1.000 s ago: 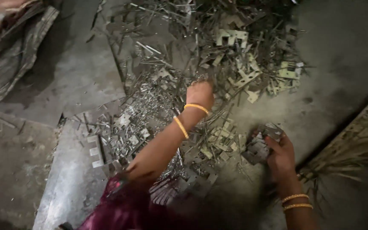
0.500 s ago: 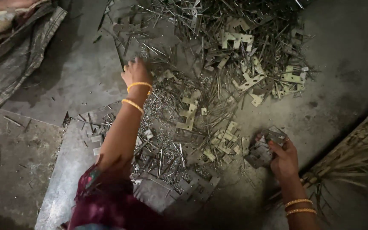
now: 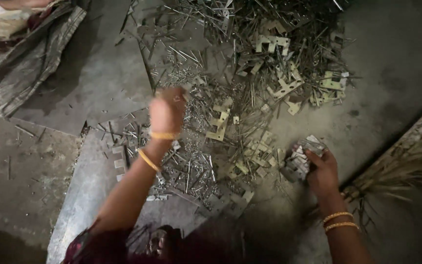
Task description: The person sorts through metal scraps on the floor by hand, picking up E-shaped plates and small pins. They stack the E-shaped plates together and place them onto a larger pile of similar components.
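my right hand (image 3: 322, 171) is curled around a stack of small flat metal plates (image 3: 300, 160), low on the floor just right of the big scrap pile (image 3: 230, 98). they look thin, stiff and sharp-edged, light one by one but slippery as a bundle, so i'd grip them across the flat faces, not the edges. my left hand (image 3: 167, 111) is raised over the pile and blurred, looks closed up, can't tell if it's pinching anything. no real containers here, just a grey sheet (image 3: 79, 190) under some pieces, a woven sack (image 3: 35, 54) at top left and a broom (image 3: 396, 171) at right.
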